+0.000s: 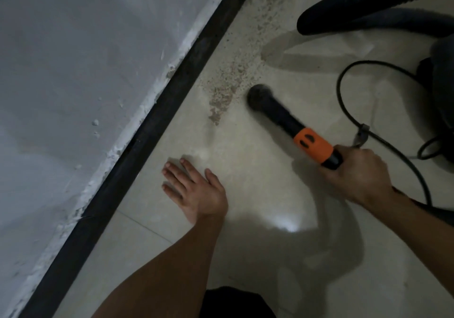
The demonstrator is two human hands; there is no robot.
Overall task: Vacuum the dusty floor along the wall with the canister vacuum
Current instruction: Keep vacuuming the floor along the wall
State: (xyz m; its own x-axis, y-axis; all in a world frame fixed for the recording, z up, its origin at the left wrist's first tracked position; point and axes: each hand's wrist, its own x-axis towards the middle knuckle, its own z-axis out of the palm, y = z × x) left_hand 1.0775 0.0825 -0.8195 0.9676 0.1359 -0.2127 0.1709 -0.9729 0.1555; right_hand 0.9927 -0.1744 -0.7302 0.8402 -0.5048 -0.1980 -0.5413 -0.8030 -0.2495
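Right hand (pixel 361 172) is wrapped round the back end of the black vacuum nozzle tube (pixel 277 113), fingers curled tight just behind the orange collar (pixel 313 146). Tube is angled down w/ its round mouth at the floor tiles (pixel 258 182), right beside the near tip of the dust trail (pixel 228 89). Can't tell if it's actually touching the grit.

Left hand (pixel 194 190) is flat on the tile, palm down, fingers straight & a bit spread, holding nothing. It sits btw the tube and the black baseboard (pixel 159 121).

The dust is a gritty beige strip running alongside the baseboard, a little off it, and carries on up toward the top of the view. Grey wall (pixel 73 71) has rough white plaster (pixel 145 102) along its bottom edge.

Ribbed black hose (pixel 356 10) loops across the top right corner. Dark canister body (pixel 442 84) is at the right edge, mostly cut off. Thin black power cord (pixel 340 91) curves over the floor btw tube and canister, passing close by the right hand.

Whole thing is dim + kinda blurry, w/ a bright glare spot (pixel 287 226) on the tile near the forearms.
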